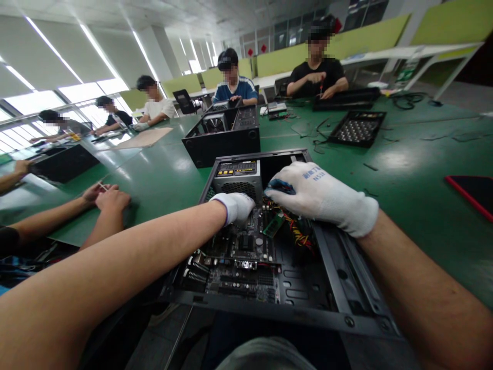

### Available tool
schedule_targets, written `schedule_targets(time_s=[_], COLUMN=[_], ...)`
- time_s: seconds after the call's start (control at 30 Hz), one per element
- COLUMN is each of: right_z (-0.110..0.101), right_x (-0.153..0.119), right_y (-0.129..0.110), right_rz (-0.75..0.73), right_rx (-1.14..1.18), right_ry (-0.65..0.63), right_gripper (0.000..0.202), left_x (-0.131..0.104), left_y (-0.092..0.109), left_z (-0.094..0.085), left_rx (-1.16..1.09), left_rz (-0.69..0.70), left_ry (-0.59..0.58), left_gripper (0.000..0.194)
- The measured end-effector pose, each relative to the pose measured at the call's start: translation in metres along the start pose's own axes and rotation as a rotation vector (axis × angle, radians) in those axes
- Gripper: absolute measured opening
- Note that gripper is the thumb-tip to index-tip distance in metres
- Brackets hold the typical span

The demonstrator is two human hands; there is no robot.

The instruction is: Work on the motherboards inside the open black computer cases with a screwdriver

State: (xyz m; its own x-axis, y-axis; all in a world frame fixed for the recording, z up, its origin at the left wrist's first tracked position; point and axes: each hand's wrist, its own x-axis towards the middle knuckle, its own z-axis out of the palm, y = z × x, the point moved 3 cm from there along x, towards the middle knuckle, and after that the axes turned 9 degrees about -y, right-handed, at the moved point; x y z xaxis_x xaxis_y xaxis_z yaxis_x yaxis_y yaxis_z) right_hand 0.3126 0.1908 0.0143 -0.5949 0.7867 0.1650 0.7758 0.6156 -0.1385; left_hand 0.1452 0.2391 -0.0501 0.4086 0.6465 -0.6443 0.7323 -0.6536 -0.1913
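Note:
An open black computer case point(300, 308) lies on its side before me, with a motherboard point(246, 241) inside. My left hand point(236, 207), in a white glove, reaches in just below the power supply point(238, 177). Its fingers are curled and the tips are hidden against the board. My right hand point(316, 192), in a matching glove with blue on the fingers, bends over the case's right side. Thumb and fingers close near the bundled cables point(300, 234); what they hold is hidden. A green memory module point(273, 225) sits tilted between the board and the cables.
Another open case point(221, 136) stands just beyond mine. On the green table point(165, 180) are a black tray of small parts point(358, 128) and a red-edged mat point(473, 192). A co-worker's hands point(110, 195) rest at left; several people sit around the table.

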Motion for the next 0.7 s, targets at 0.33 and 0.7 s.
schedule_targets(time_s=[0.33,0.7], right_z=[0.0007,0.0012], right_x=[0.0002,0.0008], right_y=[0.0017,0.0004], right_rz=[-0.011,-0.024], right_rx=[0.003,-0.034], right_ry=[-0.002,0.024], right_gripper=[0.041,0.041], left_x=[0.0030,0.0051], left_y=[0.0015,0.0018], left_z=[0.0007,0.0020], left_rx=[0.013,0.025], left_rz=[0.006,0.012], left_ry=[0.003,-0.055], left_gripper=[0.046,0.048])
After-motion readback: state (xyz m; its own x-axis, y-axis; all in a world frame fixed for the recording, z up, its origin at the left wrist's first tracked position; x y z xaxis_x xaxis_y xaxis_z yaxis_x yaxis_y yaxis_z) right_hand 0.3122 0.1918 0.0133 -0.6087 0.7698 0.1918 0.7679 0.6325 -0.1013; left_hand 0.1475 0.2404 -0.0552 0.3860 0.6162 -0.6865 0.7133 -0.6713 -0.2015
